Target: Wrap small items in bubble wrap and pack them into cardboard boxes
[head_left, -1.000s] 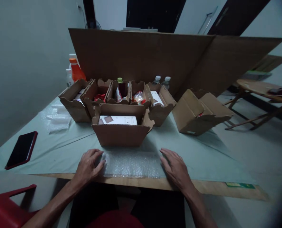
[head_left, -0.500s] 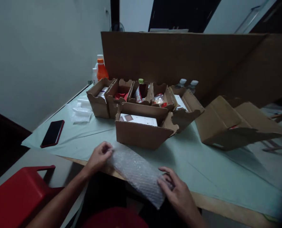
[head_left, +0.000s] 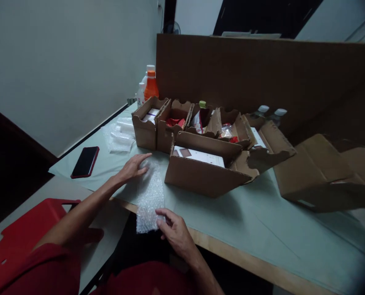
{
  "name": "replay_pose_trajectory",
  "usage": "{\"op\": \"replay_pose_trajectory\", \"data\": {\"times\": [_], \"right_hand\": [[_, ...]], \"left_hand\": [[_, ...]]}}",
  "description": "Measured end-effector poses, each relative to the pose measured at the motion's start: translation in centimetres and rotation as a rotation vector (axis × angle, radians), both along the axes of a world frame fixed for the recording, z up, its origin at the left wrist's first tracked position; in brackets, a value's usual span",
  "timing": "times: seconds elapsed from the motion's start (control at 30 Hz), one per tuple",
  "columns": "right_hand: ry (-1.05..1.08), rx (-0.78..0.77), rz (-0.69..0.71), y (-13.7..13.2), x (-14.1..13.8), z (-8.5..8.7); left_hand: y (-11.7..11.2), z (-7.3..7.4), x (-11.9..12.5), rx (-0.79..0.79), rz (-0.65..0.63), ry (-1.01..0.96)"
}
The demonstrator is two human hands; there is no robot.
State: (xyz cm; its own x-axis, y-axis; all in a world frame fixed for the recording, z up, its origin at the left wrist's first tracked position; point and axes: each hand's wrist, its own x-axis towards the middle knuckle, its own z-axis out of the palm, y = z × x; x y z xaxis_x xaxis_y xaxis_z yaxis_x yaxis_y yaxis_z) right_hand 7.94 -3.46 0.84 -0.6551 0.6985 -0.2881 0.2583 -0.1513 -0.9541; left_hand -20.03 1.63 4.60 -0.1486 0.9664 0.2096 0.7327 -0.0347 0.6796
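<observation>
A strip of bubble wrap [head_left: 151, 192] lies on the pale green tablecloth, its lower end sticking out past the table's front edge. Beside its far end is my left hand [head_left: 133, 169], fingers stretched out and thumb apart, touching or just over the wrap. My right hand [head_left: 176, 234] has its thumb and fingers bent at the wrap's lower right edge and seems to pinch it; the fingertips are partly hidden. Just right of the wrap stands a cardboard bin [head_left: 200, 178] with a white box [head_left: 200, 157] in it.
Behind stands a row of cardboard bins [head_left: 145, 137] with packets and boxes. More clear plastic wrap [head_left: 121, 141] and a phone [head_left: 85, 162] lie left. Bottles, one orange [head_left: 151, 88], stand at the back. A carton [head_left: 314, 176] is at right, a red stool [head_left: 28, 229] lower left.
The bubble wrap has swung from slanting to nearly straight away from me and now rests more on the table. My left hand has opened. The view has turned, shifting things to the right.
</observation>
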Motion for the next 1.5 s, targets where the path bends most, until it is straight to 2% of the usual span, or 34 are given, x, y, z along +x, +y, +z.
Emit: {"op": "replay_pose_trajectory", "data": {"times": [0.07, 0.13, 0.17, 0.23, 0.27, 0.37, 0.43, 0.5, 0.57, 0.63, 0.77, 0.83, 0.9, 1.03, 1.13, 1.23, 1.33, 1.4, 1.5], "right_hand": [[0.058, -0.062, -0.015, 0.1, 0.2, 0.1], [0.095, -0.123, -0.033, 0.2, 0.2, 0.5], [0.108, -0.156, -0.036, 0.3, 0.0, 0.7], [0.148, -0.214, -0.032, 0.6, -0.7, 1.1], [0.181, -0.236, -0.032, 0.7, -1.1, 1.2], [0.27, -0.282, -0.055, 1.2, -1.8, 1.4], [0.284, -0.272, -0.096, 1.6, -1.7, 1.5], [0.251, -0.183, -0.14, 1.8, -1.1, 1.5], [0.186, -0.014, -0.169, 1.9, -0.5, 1.6], [0.106, 0.241, -0.156, 1.8, -0.2, 1.6], [-0.027, 0.831, 0.01, 1.9, -1.3, 0.8], [-0.102, 1.008, 0.112, 2.3, -2.3, -0.1], [-0.176, 1.109, 0.182, 3.0, -3.3, -0.9], [-0.211, 1.185, 0.217, 4.0, -4.0, -1.7], [-0.21, 1.162, 0.235, 3.9, -3.9, -1.0], [-0.218, 1.061, 0.256, 3.6, -3.7, -0.1], [-0.212, 0.975, 0.216, 3.6, -3.7, 0.4], [-0.223, 1.002, 0.139, 3.6, -3.7, 0.4], [-0.239, 1.14, 0.052, 3.2, -3.5, 0.4]], "left_hand": [[-3.9, 0.0, 0.2, -0.013, -0.166, 0.008], [-8.4, -0.1, 1.2, -0.06, -0.386, -0.004], [-10.4, -0.3, 1.9, -0.095, -0.445, -0.024], [-13.4, -1.1, 3.8, -0.116, -0.42, 0.004], [-14.2, -1.7, 4.7, -0.086, -0.363, 0.011], [-13.7, -3.3, 6.6, -0.024, -0.088, -0.091], [-12.1, -3.6, 6.6, -0.071, 0.083, -0.212], [-10.5, -3.5, 5.9, -0.135, 0.176, -0.279], [-9.4, -3.4, 5.2, -0.171, 0.213, -0.277], [-8.8, -3.5, 4.7, -0.199, 0.228, -0.256], [-8.2, -4.2, 4.4, -0.231, 0.225, -0.224], [-8.0, -4.4, 4.4, -0.251, 0.223, -0.176], [-8.2, -4.4, 4.5, -0.231, 0.234, -0.098], [-10.0, -4.2, 5.1, 0.04, 0.225, 0.095], [-12.0, -4.0, 5.8, 0.161, 0.071, 0.198], [-13.3, -4.2, 6.3, 0.133, -0.037, 0.177], [-13.2, -4.6, 6.3, 0.05, 0.033, 0.063], [-12.5, -4.9, 6.0, -0.015, 0.108, 0.004], [-11.3, -5.3, 5.4, -0.051, 0.158, 0.008]]}}
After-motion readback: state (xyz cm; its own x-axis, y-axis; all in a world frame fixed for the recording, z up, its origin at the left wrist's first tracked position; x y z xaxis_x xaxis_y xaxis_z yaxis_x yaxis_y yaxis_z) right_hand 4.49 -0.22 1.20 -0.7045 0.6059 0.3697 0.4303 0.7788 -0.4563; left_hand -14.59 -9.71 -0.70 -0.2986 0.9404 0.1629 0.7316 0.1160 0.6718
